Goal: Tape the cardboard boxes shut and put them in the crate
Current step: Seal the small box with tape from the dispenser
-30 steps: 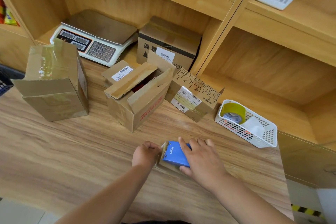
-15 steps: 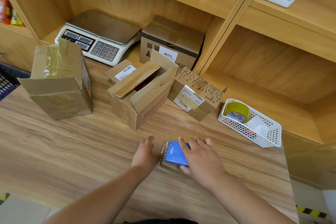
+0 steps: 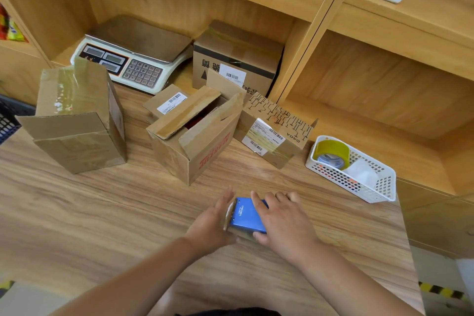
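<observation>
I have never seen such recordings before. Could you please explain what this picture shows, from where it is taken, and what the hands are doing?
No machine here: a person works with bare hands, and a camera worn on the head looks forward and down at them. The left hand touches the side of a blue tool, probably a tape dispenser, with straight fingers; the right hand lies flat over it. On the wooden counter stand a tall box, an open box with loose flaps, and a labelled box. A white basket holds a yellow tape roll. A weighing scale and another box sit in the shelf behind.
</observation>
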Demonstrator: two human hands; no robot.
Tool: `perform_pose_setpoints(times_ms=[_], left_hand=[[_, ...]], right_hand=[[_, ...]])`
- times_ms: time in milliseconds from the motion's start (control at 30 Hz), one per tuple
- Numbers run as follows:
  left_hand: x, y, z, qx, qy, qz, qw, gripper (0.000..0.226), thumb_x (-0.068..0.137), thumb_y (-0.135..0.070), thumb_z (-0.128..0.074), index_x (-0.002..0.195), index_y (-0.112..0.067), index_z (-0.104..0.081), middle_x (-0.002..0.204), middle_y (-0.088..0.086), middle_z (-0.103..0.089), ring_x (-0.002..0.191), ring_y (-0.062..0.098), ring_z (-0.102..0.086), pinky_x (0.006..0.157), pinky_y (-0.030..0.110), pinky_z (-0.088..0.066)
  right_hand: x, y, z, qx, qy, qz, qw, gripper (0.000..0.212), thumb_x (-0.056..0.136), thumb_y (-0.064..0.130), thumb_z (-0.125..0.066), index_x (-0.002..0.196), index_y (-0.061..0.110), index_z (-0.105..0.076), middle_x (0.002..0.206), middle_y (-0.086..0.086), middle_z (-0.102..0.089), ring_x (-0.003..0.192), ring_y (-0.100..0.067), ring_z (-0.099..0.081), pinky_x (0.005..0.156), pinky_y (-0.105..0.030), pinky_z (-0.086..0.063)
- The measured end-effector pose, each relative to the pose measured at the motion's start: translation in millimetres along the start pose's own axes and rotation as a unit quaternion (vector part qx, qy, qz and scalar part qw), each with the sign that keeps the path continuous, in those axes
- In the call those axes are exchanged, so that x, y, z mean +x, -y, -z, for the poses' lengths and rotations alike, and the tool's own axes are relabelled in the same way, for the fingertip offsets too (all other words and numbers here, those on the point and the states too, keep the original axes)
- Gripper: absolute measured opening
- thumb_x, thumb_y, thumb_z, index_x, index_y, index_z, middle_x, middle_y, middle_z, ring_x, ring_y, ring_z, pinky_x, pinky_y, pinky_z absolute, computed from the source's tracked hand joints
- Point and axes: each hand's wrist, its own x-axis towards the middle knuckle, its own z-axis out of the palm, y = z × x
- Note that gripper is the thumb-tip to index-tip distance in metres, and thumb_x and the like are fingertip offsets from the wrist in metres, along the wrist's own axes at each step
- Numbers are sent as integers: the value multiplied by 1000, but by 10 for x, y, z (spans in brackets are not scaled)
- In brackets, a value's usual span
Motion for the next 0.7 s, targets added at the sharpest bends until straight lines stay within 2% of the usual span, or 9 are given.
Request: perform_pose_setpoints(times_ms=[67,133,267,300,367,400,467,633,700], left_hand=[[82,-35,35,43,23,-6,999,124,65,-27,-83,149,-36,8,149,-27,-21,133,0,-35,105,20,-34],[133,-67,73,58,33,-5,998,124,63,-30,-84,150,-36,4,146,-26,-28,130,3,-40,102,17,-35],[171,-129,146,23,39,-23,999,107,60,-23,-87,147,-32,-24,138,-17,-40,126,2,-40,103,16,-34],[180,-145,160,24,43,-29,998,101,59,-21,-87,143,-30,-32,132,-16,-43,122,1,-43,101,14,-35],[194,-173,190,34,51,-38,997,93,58,-20,-88,138,-25,-41,123,-14,-47,112,0,-47,91,4,-36],[191,-184,205,42,53,-39,997,91,58,-20,-88,136,-24,-41,121,-13,-47,110,-1,-47,84,-2,-33],[189,-195,226,52,59,-40,996,91,59,-19,-88,137,-22,-40,124,-12,-46,110,-1,-45,80,-7,-28],[188,-227,198,74,68,-48,994,95,61,-18,-87,141,-20,-37,131,-9,-41,118,1,-41,84,-9,-22],[193,-229,152,78,71,-49,993,95,59,-18,-87,141,-19,-38,130,-9,-41,120,4,-43,87,-6,-24]], right_hand=[[9,-9,17,-3,5,3,1000,85,38,61,-80,109,16,-71,72,0,-60,62,-20,-59,67,-36,-45],[4,-35,31,1,11,9,1000,86,38,61,-80,110,16,-70,71,0,-60,63,-20,-59,64,-35,-48],[-22,-113,78,4,23,18,1000,86,47,65,-75,120,20,-66,79,2,-62,70,-19,-60,67,-33,-49],[-33,-133,117,9,37,27,999,87,56,65,-72,130,21,-58,88,1,-62,79,-21,-60,73,-34,-48],[-50,-184,185,31,66,46,996,83,80,58,-57,149,24,-26,117,-3,-54,105,-26,-53,90,-38,-39],[-58,-220,203,42,77,55,995,81,87,55,-51,152,25,-13,126,-5,-47,113,-28,-47,96,-38,-35],[-82,-268,251,55,93,54,993,80,91,52,-48,152,27,-3,131,-6,-41,118,-28,-42,98,-37,-31],[-207,-414,235,61,117,53,990,81,91,51,-48,152,29,0,133,-4,-39,117,-26,-40,99,-35,-31],[-271,-472,158,63,92,63,992,83,88,53,-53,152,29,-8,127,-3,-44,111,-25,-46,95,-35,-36]])
